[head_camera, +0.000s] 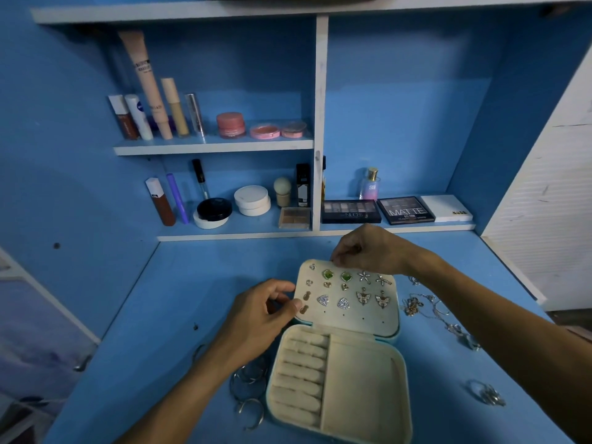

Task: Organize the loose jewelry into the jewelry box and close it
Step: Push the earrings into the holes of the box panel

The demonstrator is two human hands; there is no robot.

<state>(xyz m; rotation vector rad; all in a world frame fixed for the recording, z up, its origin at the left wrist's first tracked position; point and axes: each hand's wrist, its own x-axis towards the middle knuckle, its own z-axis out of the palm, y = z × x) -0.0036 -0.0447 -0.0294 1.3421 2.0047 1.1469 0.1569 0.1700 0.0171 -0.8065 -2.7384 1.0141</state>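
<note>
Open jewelry box (pixel 358 389) at 6 o'clock on the blue bench (pixel 153 315), long axis running from 6 to 12 o'clock, hinge crosswise at the middle, base nearest the camera, lid laid back and pointing toward 12. In the base, cream ring rolls (pixel 301 376) stacked along the 9 o'clock side, a bare compartment on the 3 o'clock side. Inside the lid, a cream earring panel (pixel 368 315) carrying rows of studs: green earrings (pixel 336 275) near its 12 o'clock edge, butterfly earrings (pixel 373 298) toward 3, small holes dotted along the lowest row. Left hand (pixel 259 318) at the panel's 9 o'clock edge, grip narrow, thumb and curled fingers pinching that edge just beside a small gold earring (pixel 303 309). Right hand (pixel 368 248) at the panel's 12 o'clock edge, grip narrow, fingertips pinched on the rim; anything tiny inside the pinch impossible to tell. Loose hoops (pixel 248 389) at 8 o'clock of the base, just beside its wall. Tangled chains (pixel 419 304) at 3 o'clock of the lid, near it. Rings (pixel 487 394) at 3 o'clock of the base, well apart. Shelves (pixel 211 146) of cosmetics at 12 o'clock, eyeshadow palettes (pixel 405 210) lying flat on the lowest one.
</note>
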